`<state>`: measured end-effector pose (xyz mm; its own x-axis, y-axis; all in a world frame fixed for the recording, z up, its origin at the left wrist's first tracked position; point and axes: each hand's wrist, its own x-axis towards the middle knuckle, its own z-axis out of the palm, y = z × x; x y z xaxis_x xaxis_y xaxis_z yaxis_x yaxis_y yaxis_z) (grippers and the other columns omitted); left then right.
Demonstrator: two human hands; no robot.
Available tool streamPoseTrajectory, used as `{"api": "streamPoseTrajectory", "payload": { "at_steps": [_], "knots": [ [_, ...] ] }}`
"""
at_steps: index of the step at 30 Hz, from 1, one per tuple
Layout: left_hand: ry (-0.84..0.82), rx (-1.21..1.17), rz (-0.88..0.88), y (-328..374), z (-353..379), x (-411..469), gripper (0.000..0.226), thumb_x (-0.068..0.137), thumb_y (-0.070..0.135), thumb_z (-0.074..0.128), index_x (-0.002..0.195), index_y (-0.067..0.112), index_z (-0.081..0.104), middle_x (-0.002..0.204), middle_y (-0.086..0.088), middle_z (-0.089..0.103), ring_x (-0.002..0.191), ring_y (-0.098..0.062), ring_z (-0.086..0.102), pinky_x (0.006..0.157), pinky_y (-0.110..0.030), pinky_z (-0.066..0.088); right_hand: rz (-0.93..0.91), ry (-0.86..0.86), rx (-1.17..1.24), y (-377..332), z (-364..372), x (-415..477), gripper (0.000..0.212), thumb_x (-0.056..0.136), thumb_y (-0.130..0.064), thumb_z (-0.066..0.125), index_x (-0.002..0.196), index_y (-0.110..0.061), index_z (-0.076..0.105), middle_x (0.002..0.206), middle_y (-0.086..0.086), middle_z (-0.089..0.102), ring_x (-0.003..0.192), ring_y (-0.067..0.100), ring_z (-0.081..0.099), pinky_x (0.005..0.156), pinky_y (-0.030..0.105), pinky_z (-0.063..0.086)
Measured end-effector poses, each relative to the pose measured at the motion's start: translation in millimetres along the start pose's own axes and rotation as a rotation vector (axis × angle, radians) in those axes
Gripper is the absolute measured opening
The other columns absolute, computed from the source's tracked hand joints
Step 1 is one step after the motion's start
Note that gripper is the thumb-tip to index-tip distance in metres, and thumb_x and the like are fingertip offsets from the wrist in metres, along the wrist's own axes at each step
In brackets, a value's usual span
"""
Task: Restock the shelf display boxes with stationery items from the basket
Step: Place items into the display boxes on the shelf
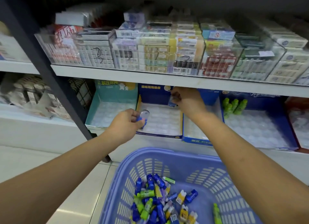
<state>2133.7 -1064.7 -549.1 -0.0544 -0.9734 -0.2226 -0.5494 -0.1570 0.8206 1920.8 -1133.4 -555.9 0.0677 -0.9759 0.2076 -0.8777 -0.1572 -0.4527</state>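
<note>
1. The right hand [189,101] is the nearer one to the drop point. It is deep under the upper shelf [150,75], over the back of the yellow-edged blue display box [160,123], and its fingers pinch a second blue piece [172,103] that hangs roughly upright, long axis vertical, just above the box's clear pocketed insert.
2. The left hand [125,125] waits at the front left corner of the same box. Its fingers curl round a clear-capped blue piece [143,118], cap up and tilted slightly toward the box.
3. Judged from this, the coming move is a short lowering of the right-hand piece straight down into a rear pocket, with the left-hand piece going to the row in front.
4. The insert looks empty of stock, as does that of the teal display box [110,110] beside it. The wide blue display box [260,131] to the right holds a few green pieces [234,106] at its back corner.
5. The lilac basket [167,152] sits on the tiled floor [80,198] below the hands, with mixed blue, green and yellow loose stock [155,198] piled inside.
</note>
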Motion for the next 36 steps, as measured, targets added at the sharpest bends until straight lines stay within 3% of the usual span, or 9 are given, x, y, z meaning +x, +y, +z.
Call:
{"api": "streamPoseTrajectory", "payload": {
  "at_steps": [8, 12, 16, 21, 23, 25, 28, 31, 36],
  "knots": [
    [-0.038, 0.041, 0.004, 6.4, 11.1, -1.0, 0.036, 0.092, 0.022, 0.06, 0.125, 0.008, 0.052, 0.111, -0.006, 0.063, 0.1, -0.023, 0.061, 0.083, -0.03, 0.047, 0.092, -0.126, -0.051, 2.2, -7.4, 5.5, 0.023, 0.091, -0.008, 0.048, 0.11, -0.002, 0.061, 0.108, 0.016, 0.064, 0.101, 0.031, 0.059, 0.083, 0.034, 0.048],
    [-0.068, -0.112, -0.026, 17.6, 17.7, -0.5, 0.036, 0.092, 0.021, 0.06, 0.124, 0.008, 0.052, 0.112, -0.009, 0.061, 0.102, -0.028, 0.062, 0.092, -0.041, 0.052, 0.097, -0.189, -0.065, 3.8, -11.5, 6.1, 0.022, 0.09, -0.007, 0.052, 0.109, 0.003, 0.057, 0.111, 0.019, 0.062, 0.106, 0.034, 0.058, 0.09, 0.038, 0.047],
    [-0.109, -0.227, -0.039, 18.3, 22.2, -2.5, 0.021, 0.093, 0.02, 0.059, 0.112, 0.014, 0.052, 0.098, -0.01, 0.065, 0.083, -0.022, 0.067, 0.077, -0.033, 0.055, 0.073, -0.297, -0.239, 1.4, -10.3, 14.2, 0.029, 0.09, -0.009, 0.053, 0.115, 0.003, 0.058, 0.12, 0.02, 0.06, 0.109, 0.033, 0.057, 0.096, 0.041, 0.047],
    [-0.123, -0.359, -0.071, 22.3, 19.7, -4.4, 0.02, 0.094, 0.013, 0.057, 0.111, 0.016, 0.047, 0.088, -0.006, 0.063, 0.074, -0.018, 0.067, 0.071, -0.027, 0.056, 0.183, -0.326, -0.183, -9.3, -12.1, 15.0, 0.021, 0.092, -0.005, 0.046, 0.071, -0.004, 0.048, 0.078, 0.01, 0.052, 0.082, 0.025, 0.049, 0.067, 0.027, 0.038],
    [-0.134, -0.363, -0.073, 23.6, 20.5, -4.0, 0.02, 0.094, 0.008, 0.056, 0.111, 0.013, 0.047, 0.091, -0.008, 0.062, 0.074, -0.018, 0.066, 0.072, -0.027, 0.056, 0.107, -0.307, -0.162, -11.2, -13.9, 8.7, 0.018, 0.095, -0.012, 0.047, 0.092, -0.002, 0.062, 0.096, 0.01, 0.06, 0.095, 0.029, 0.055, 0.075, 0.027, 0.045],
    [-0.131, -0.362, -0.064, 24.5, 20.7, -2.8, 0.021, 0.094, 0.006, 0.055, 0.112, 0.013, 0.047, 0.095, -0.01, 0.061, 0.074, -0.018, 0.066, 0.072, -0.027, 0.055, 0.027, -0.179, 0.031, -16.5, -14.2, -6.8, 0.027, 0.096, -0.026, 0.051, 0.115, -0.012, 0.063, 0.109, 0.003, 0.064, 0.098, 0.016, 0.06, 0.076, 0.019, 0.046],
    [-0.133, -0.343, 0.0, 25.4, 22.4, -1.6, 0.025, 0.094, 0.006, 0.056, 0.118, 0.009, 0.051, 0.093, -0.008, 0.062, 0.076, -0.018, 0.067, 0.074, -0.025, 0.056, -0.014, -0.258, 0.587, -27.6, -16.8, -32.4, 0.012, 0.09, -0.029, 0.061, 0.097, -0.022, 0.068, 0.08, -0.01, 0.068, 0.066, -0.001, 0.062, 0.062, 0.014, 0.049],
    [-0.137, -0.344, 0.055, 28.3, 27.1, -2.3, 0.031, 0.093, 0.006, 0.056, 0.124, 0.005, 0.052, 0.096, -0.01, 0.064, 0.082, -0.021, 0.067, 0.078, -0.024, 0.057, -0.063, -0.304, 0.676, -28.6, -21.5, -36.1, 0.008, 0.08, -0.02, 0.074, 0.086, -0.025, 0.07, 0.077, -0.008, 0.069, 0.068, 0.002, 0.065, 0.067, 0.016, 0.054],
    [-0.148, 0.465, 0.3, 25.3, 33.3, -2.8, 0.054, 0.097, 0.025, 0.049, 0.147, 0.014, 0.031, 0.143, -0.008, 0.047, 0.127, -0.024, 0.048, 0.102, -0.029, 0.038, 0.06, -0.041, 0.399, -12.6, -12.0, -7.4, 0.01, 0.084, -0.015, 0.068, 0.094, -0.017, 0.065, 0.084, -0.007, 0.065, 0.077, 0.001, 0.061, 0.078, 0.014, 0.049]
  ]
}}
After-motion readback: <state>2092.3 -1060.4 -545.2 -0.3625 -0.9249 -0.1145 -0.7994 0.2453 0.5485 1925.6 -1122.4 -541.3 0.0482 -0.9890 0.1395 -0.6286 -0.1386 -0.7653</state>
